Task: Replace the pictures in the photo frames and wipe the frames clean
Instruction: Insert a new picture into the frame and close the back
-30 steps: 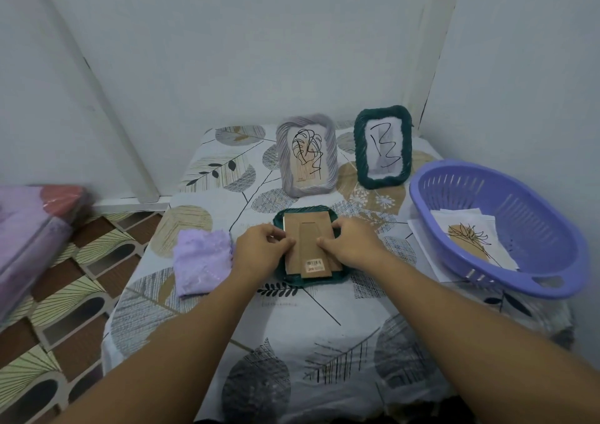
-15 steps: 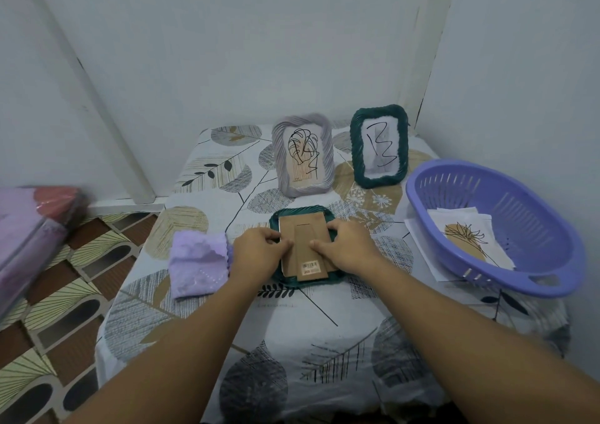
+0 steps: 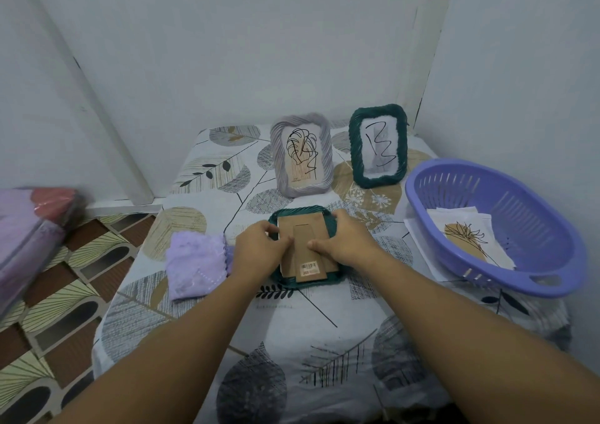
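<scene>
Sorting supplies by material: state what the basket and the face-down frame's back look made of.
Basket: looks like moulded plastic, smooth purple with slotted walls. Frame back: likely cardboard or fibreboard, matte brown with a barcode sticker; its green rim looks rope-textured, material unclear.

Pale walls (image 3: 227, 50) meet in a corner — patterned floor tiles (image 3: 65, 293).

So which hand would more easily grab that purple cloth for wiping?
Probably the left hand: the folded purple cloth lies right beside it, while the right hand sits across the face-down dark green frame.

Green frame (image 3: 302, 211), lilac cloth (image 3: 194, 266), purple basket (image 3: 493, 228), leaf-print tablecloth (image 3: 292, 326)
</scene>
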`<state>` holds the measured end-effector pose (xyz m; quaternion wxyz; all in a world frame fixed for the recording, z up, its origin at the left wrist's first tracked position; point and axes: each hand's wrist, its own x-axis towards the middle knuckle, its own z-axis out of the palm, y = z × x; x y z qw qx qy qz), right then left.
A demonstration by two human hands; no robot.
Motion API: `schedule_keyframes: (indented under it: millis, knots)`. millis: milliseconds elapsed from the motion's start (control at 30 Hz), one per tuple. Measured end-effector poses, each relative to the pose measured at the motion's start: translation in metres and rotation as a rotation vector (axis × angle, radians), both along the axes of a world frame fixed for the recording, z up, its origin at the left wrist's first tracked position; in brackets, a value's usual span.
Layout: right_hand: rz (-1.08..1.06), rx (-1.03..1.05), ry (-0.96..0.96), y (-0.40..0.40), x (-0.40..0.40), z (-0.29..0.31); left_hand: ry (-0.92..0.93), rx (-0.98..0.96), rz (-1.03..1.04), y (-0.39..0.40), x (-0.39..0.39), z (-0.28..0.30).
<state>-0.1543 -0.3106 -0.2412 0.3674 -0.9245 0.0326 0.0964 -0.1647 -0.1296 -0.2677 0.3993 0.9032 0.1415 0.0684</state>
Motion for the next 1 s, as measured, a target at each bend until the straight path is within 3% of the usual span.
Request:
schedule_keyframes:
  millis: [233,500,1000]
  knots:
    - [-0.011,0.106,0.109,-0.002,0.010,0.006,-0.095,0.045,0.037,-0.005,0.017,-0.004]
    - [0.042,0.084,0.141,-0.004,0.024,0.007,-0.217,0.033,0.133,-0.012,0.011,-0.024]
    - [0.003,0.225,0.164,-0.003,0.026,-0.003,-0.201,0.059,0.084,-0.011,0.013,-0.027]
